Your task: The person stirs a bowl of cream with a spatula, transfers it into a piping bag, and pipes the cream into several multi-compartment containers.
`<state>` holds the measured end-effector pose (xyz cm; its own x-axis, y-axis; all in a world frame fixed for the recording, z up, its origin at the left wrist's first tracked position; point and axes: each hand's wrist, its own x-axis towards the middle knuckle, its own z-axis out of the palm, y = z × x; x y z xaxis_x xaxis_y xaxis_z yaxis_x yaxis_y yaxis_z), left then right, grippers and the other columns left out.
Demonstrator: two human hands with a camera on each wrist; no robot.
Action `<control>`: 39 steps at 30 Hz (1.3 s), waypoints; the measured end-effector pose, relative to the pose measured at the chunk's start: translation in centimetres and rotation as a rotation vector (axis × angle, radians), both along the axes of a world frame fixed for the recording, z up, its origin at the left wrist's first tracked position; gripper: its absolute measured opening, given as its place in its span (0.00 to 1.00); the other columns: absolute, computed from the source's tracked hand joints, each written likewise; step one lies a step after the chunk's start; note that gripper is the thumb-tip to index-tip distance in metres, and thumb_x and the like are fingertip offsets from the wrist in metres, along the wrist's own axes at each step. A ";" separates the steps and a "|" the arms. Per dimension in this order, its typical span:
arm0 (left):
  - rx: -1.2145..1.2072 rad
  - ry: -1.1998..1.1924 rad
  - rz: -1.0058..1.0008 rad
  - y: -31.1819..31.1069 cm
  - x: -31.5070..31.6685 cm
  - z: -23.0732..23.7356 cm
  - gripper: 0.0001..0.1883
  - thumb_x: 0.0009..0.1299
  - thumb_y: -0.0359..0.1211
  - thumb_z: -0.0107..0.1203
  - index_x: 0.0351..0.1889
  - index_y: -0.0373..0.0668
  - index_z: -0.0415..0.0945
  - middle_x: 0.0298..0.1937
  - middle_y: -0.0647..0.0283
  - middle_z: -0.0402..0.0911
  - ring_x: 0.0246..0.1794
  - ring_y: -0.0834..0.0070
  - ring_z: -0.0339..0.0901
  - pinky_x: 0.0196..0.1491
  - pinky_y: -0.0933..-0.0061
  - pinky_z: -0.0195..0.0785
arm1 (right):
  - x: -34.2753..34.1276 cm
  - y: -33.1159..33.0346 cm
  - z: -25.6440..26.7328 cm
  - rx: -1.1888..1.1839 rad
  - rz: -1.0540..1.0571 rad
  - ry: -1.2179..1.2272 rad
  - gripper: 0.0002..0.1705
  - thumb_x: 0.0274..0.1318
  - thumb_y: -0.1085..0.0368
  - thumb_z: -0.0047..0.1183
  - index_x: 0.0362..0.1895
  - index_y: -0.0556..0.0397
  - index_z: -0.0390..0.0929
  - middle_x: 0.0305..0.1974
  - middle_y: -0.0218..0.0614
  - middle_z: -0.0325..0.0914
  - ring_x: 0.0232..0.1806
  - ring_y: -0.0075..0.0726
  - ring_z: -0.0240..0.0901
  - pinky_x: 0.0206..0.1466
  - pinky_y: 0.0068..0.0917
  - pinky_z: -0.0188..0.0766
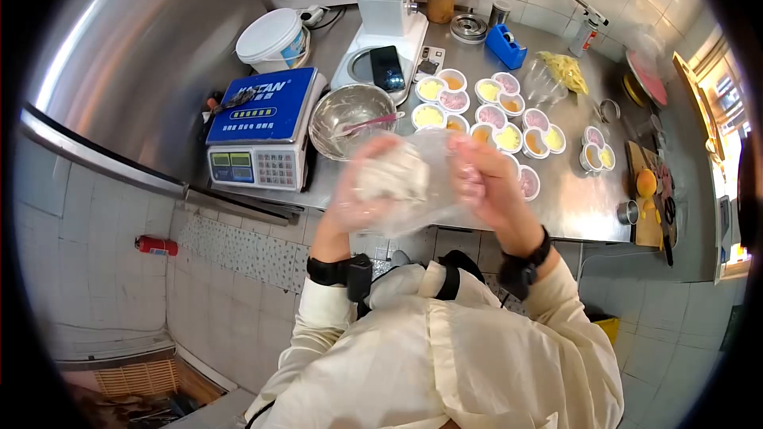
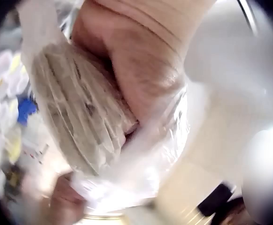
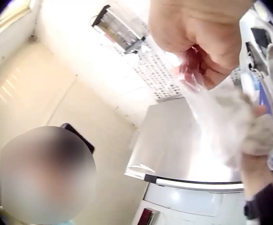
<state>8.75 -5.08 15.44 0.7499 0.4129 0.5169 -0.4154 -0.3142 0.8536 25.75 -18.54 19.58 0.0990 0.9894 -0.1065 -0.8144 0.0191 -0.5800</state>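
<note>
A clear plastic bag (image 1: pixel 429 210) holding a lump of off-white, creamy mixture (image 1: pixel 395 177) is held up in front of the person's chest. The left hand (image 1: pixel 350 199) grips the filled part, and the left wrist view shows its fingers curled against the wrinkled mixture (image 2: pixel 77 110) through the plastic. At the other side, the right hand (image 1: pixel 486 183) pinches the gathered plastic with its fingers curled in. In the right wrist view the plastic (image 3: pixel 211 110) stretches from the right hand toward the left hand's lump. Both hands are above the counter's front edge.
Behind the bag stand a smeared metal bowl (image 1: pixel 324 119) with a pink-handled spatula (image 1: pixel 372 121) and a blue-topped scale (image 1: pixel 258 111). Several white three-part cups (image 1: pixel 429 116) with coloured fillings sit on the steel counter (image 1: pixel 576 210). A cutting board (image 1: pixel 645 229) lies at right.
</note>
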 end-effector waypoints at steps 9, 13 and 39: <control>-0.232 0.061 -0.068 -6.6 3.3 0.5 0.49 0.48 0.36 0.63 0.64 0.36 0.43 0.64 0.55 0.54 0.63 0.62 0.54 0.63 0.64 0.44 | 2.2 -8.0 4.9 0.327 -0.329 -0.439 0.19 0.56 0.59 0.43 0.48 0.56 0.61 0.28 0.29 0.60 0.22 0.23 0.60 0.21 0.18 0.61; -0.222 -0.280 0.117 -11.2 8.4 3.3 0.43 0.52 0.37 0.62 0.61 0.33 0.48 0.61 0.51 0.57 0.59 0.63 0.59 0.59 0.64 0.53 | 2.5 -9.0 -0.9 0.387 -0.449 -1.510 0.32 0.43 0.65 0.58 0.54 0.58 0.59 0.50 0.37 0.66 0.44 0.34 0.68 0.44 0.27 0.68; 0.722 -0.269 0.055 -27.2 17.6 7.1 0.17 0.44 0.30 0.54 0.34 0.37 0.72 0.39 0.53 0.75 0.53 0.52 0.65 0.57 0.56 0.54 | 7.3 -19.1 -2.5 0.294 -1.097 -0.986 0.25 0.47 0.59 0.49 0.50 0.57 0.64 0.52 0.38 0.64 0.53 0.38 0.61 0.56 0.32 0.56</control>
